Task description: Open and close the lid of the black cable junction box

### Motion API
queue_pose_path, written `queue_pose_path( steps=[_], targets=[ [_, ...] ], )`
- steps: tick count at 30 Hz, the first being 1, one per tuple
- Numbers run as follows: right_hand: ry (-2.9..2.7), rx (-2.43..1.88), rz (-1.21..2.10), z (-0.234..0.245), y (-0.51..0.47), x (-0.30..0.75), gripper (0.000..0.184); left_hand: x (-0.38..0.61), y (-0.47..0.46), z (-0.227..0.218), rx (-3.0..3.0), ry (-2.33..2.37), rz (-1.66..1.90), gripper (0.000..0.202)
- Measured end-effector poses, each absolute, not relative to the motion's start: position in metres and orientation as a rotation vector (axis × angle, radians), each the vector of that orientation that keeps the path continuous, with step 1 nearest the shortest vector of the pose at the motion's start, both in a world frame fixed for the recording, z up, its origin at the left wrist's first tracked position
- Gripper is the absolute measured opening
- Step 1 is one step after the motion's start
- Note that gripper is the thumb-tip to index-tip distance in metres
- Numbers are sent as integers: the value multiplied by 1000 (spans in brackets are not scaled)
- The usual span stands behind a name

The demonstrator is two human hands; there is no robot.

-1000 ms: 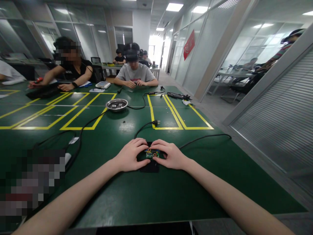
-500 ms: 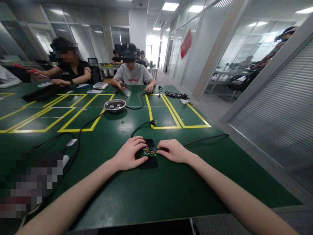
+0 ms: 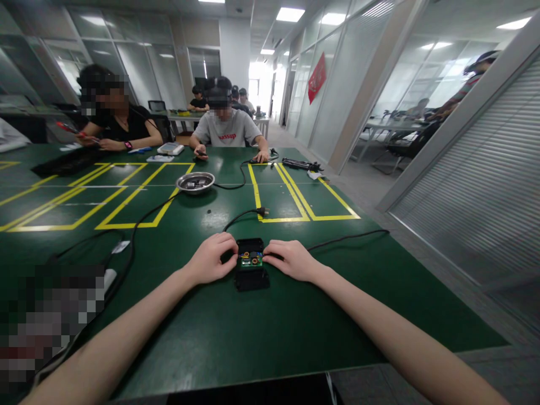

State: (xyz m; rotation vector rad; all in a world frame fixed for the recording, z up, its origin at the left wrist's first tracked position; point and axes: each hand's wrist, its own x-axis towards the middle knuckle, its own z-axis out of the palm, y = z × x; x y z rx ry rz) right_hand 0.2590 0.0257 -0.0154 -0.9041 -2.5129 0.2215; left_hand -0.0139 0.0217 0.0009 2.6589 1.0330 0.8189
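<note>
Hands bracket a small black box (image 3: pixel 252 278) near the front of a green table (image 3: pixel 261 337): the left hand (image 3: pixel 210 260), loosely curled, presses its fingertips to the box's left side, and the right hand (image 3: pixel 291 260), fingers flatter, touches its right side, neither closed around it. The box lies open, a green circuit board (image 3: pixel 250 259) showing inside. Farther back sit a metal bowl (image 3: pixel 195 182) and, to its right, a black plug (image 3: pixel 262 212).

black case (image 3: pixel 252 279) — matt plastic | table (image 3: pixel 261 337) — smooth green mat, slight sheen | bowl (image 3: pixel 195 182) — shiny metal
</note>
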Motion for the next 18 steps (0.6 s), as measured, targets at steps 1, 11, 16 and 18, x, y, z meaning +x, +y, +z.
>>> queue_pose_path(
  steps=[1, 11, 16, 18],
  targets=[
    [-2512, -893, 229, -15, 25, 259, 17, -15, 23, 0, 2656, 1027, 807, 10],
    [-2476, -895, 237, -17, 25, 259, 14, -11, 26, -2, 2673, 1074, 711, 1],
    [-2462, -936, 257, -15, 24, 257, 11, -10, 25, -2, 2622, 1085, 644, 4],
    [-2454, -932, 284, -13, 23, 256, 12, -10, 25, -2, 2620, 1111, 612, 9]
  ],
)
